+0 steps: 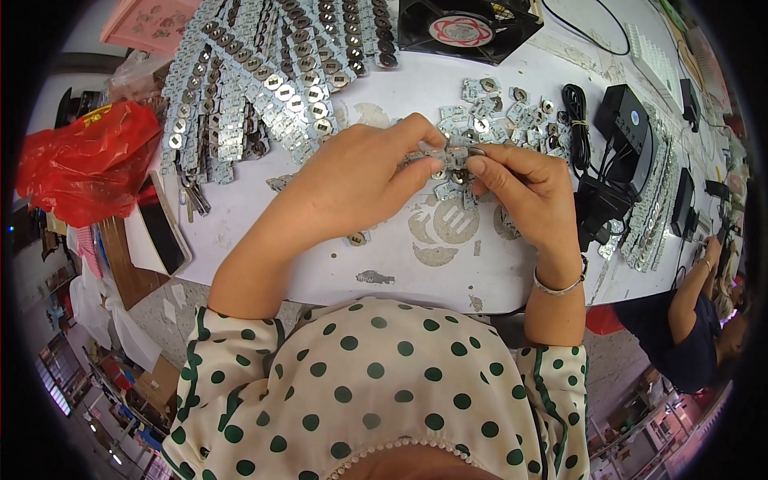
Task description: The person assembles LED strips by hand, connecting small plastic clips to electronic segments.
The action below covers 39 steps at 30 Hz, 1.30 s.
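Note:
Above the table my two hands meet, fingertips almost touching. Thumb and index finger of my left hand (352, 180) are pinched on the left end of a small circuit board piece (454, 158). My right hand (524, 184) grips the other end between thumb and fingers, where a round metallic edge shows; I cannot make out whether it is a coin cell. Just below the fingertips lie more small boards (458, 192), partly hidden by my hands. A loose pile of small circuit boards (480, 120) with round silvery parts spreads behind my right hand.
Long strips of circuit boards (272, 76) cover the back left. A black fan (472, 30) stands at the back. Right are a coiled black cable (575, 124), a black power adapter (624, 120) and more strips (650, 216). Left are a red bag (92, 160) and a phone (160, 228).

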Available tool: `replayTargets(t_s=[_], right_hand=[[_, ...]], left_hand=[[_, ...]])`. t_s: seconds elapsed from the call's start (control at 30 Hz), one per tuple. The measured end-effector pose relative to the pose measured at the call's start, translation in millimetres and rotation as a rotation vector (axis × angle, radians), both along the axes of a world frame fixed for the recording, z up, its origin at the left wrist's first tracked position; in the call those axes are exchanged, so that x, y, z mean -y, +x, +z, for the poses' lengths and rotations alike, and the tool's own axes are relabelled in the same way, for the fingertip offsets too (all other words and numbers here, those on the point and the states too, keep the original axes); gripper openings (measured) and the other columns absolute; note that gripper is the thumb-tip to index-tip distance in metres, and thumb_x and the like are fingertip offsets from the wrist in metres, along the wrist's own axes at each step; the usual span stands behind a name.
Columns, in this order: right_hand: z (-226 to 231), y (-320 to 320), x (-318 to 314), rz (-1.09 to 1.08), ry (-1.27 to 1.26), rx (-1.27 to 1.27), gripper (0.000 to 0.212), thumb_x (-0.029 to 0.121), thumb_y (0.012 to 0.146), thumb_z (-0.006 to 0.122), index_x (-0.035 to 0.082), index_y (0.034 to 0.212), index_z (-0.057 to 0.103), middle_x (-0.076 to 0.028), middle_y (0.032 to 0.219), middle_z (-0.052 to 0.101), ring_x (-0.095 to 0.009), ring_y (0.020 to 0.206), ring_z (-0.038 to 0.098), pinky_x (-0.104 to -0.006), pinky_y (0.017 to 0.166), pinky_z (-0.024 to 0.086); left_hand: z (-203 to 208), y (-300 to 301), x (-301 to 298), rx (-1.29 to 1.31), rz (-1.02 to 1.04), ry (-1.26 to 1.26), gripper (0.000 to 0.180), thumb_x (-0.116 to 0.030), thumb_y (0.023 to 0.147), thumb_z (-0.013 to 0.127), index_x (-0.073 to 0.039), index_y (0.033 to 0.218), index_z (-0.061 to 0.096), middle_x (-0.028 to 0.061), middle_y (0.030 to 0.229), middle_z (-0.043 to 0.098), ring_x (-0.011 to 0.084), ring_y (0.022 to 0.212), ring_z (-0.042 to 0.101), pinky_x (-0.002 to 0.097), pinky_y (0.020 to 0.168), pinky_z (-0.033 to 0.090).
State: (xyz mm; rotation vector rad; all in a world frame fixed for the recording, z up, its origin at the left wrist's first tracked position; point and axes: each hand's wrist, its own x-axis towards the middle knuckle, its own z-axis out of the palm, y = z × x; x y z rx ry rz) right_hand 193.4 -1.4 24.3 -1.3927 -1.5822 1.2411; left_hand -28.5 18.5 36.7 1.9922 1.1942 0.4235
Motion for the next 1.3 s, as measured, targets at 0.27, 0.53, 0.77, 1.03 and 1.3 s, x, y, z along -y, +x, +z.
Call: replayTargets(t_s=[0.27,0.53,0.77,1.03,1.3], right_hand=[[2.5,-3.3,4.1,0.153,-0.295,-0.256,0.017,0.015,0.094,0.061,0.001,0.086,0.065,-0.002,0.066,0.063,-0.004,0.055,0.053,-0.018,0.047,0.041],[-0.3,-9.3,0.7,-0.034,-0.337,-0.525,0.016,0.017,0.096,0.058,0.003,0.088,0.061,0.001,0.064,0.058,-0.003,0.052,0.05,-0.0172,0.045,0.037],[-3.5,-15.3,5.1,-0.059,-0.086,-0.2,0.016,0.017,0.095,0.059,0.004,0.086,0.058,0.004,0.064,0.053,-0.001,0.056,0.045,-0.0186,0.05,0.036],[3.5,-18.1,6.7,-0.153,-0.285,-0.331,0.016,0.016,0.094,0.061,0.003,0.084,0.058,0.003,0.063,0.053,-0.002,0.053,0.045,-0.0188,0.046,0.035],[-4.9,-3.3,-10.3,-0.143,-0.191,-0.077,0.017,0.014,0.088,0.067,0.002,0.078,0.06,0.0,0.058,0.058,-0.005,0.051,0.051,-0.0219,0.044,0.039]], left_hand=[[2.2,-5.9,-3.7,0.207,-0.11,-0.403,0.016,-0.019,0.093,0.058,-0.003,0.093,0.063,0.0033,0.07,0.067,0.0079,0.05,0.055,0.0222,0.047,0.04],[-2.2,8.4,3.1,0.11,0.045,0.21,0.011,-0.017,0.09,0.061,-0.006,0.093,0.063,0.0059,0.069,0.063,0.0176,0.053,0.058,0.0268,0.048,0.042],[-11.5,15.0,6.4,-0.026,0.054,0.445,0.01,-0.013,0.087,0.065,-0.007,0.095,0.062,0.008,0.07,0.063,0.0242,0.056,0.06,0.032,0.05,0.045],[-13.4,19.1,10.2,-0.018,0.038,0.495,0.013,-0.011,0.085,0.066,-0.005,0.097,0.062,0.0088,0.073,0.065,0.0251,0.058,0.062,0.0338,0.052,0.047],[-12.2,23.1,6.8,-0.054,0.059,0.356,0.019,-0.011,0.087,0.062,-0.006,0.106,0.062,0.0101,0.078,0.065,0.0288,0.066,0.063,0.0361,0.056,0.048]])
